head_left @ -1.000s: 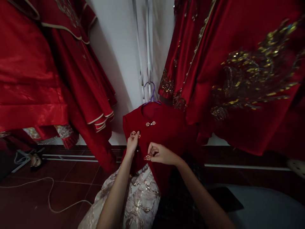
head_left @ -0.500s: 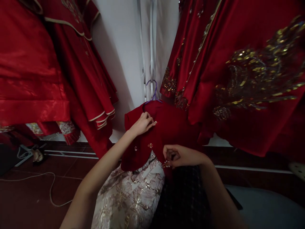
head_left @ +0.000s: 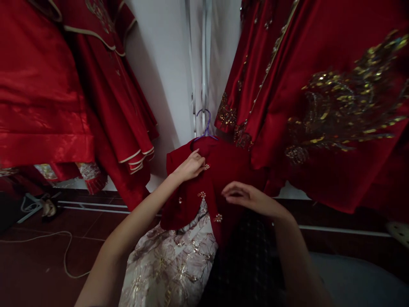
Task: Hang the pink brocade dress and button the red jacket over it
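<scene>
A short red jacket point(head_left: 234, 160) hangs on a purple hanger point(head_left: 207, 123) in front of me. My left hand point(head_left: 191, 165) is closed on the jacket's front edge near the collar, right beside an upper beaded button point(head_left: 207, 166). Just off the cloth, my right hand point(head_left: 247, 198) holds nothing, its fingers loosely bent and apart from the thumb. Below that hand lies a beaded flower button point(head_left: 218, 218) on the jacket's lower corner. Another beaded button point(head_left: 201, 195) sits at the middle of the front. Pale brocade cloth with gold flowers point(head_left: 172, 260) shows under the hem.
Red garments point(head_left: 44, 98) hang on the left, and a red gown with gold sequins point(head_left: 345, 106) hangs on the right. Metal poles point(head_left: 204, 55) rise behind the jacket. A white cable point(head_left: 68, 256) and a shoe point(head_left: 48, 209) lie on the floor at left.
My right hand has let go of the lower beaded button and risen away from it, fingers opening. My left hand stays at the upper front edge, shifted slightly.
</scene>
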`<state>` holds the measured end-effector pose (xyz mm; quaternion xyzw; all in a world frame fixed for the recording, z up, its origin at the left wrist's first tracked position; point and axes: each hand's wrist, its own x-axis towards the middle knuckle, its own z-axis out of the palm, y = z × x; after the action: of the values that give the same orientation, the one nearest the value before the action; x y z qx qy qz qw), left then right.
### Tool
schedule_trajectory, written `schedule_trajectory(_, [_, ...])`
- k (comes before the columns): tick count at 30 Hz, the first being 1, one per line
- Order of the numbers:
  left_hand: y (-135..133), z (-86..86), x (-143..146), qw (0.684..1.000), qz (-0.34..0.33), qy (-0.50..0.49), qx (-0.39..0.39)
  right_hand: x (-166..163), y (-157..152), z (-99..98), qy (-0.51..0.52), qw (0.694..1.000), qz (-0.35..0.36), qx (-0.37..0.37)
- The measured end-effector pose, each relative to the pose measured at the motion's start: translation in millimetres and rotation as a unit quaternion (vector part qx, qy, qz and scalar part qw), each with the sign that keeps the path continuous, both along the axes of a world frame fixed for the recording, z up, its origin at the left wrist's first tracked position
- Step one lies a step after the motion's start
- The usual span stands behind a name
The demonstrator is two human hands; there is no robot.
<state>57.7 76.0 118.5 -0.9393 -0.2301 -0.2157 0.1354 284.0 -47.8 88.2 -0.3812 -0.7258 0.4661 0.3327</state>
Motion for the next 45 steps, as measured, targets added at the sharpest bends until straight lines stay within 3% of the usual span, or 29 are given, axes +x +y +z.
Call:
schedule_trajectory(4, [-7,0.4,-3,0.999,-0.003,0.002,0.044,-37,23,4.4,0.177,0.971,-0.138,0.082])
schedule_trajectory(8, [-9,-5.2,-3,0.997,0.002,0.01,0.077,-67,53,23.2,0.278,0.935,-0.192,0.105])
schedule_trajectory(10, [-9,-7.7,-3,0.996,0.005,0.007,0.084,-76,66,34.2,0.29,0.931,-0.197,0.098])
schedule_trajectory(16, [-5,-11.1,-5,0.998,-0.004,-0.046,0.047,-90,87,42.6,0.209,0.953,-0.212,0.048])
schedule_trajectory(21, [-2,-24.2,-3,0.995,0.016,-0.088,0.049,-96,87,34.0,0.167,0.967,-0.193,-0.02])
schedule_trajectory(27, [-1,-31.0,-4,0.994,0.033,-0.081,0.064,-96,89,44.8,0.132,0.97,-0.194,-0.059])
schedule_trajectory(32, [-3,-20.5,-5,0.996,0.031,-0.065,0.061,-93,100,54.7,0.141,0.971,-0.188,-0.049])
schedule_trajectory(37, [-4,-16.7,-4,0.993,0.052,-0.086,0.062,-92,99,56.2,0.065,0.97,-0.235,-0.002])
schedule_trajectory(39, [-3,-17.4,-8,0.991,0.077,-0.093,0.058,-89,93,50.9,-0.002,0.946,-0.321,0.047])
schedule_trajectory(42, [0,-18.2,-19,0.983,0.141,-0.102,0.05,-81,82,32.7,-0.102,0.878,-0.453,0.12])
schedule_trajectory(45, [2,-19.9,-32,0.955,0.242,-0.158,0.063,-78,70,5.8,-0.148,0.837,-0.498,0.174])
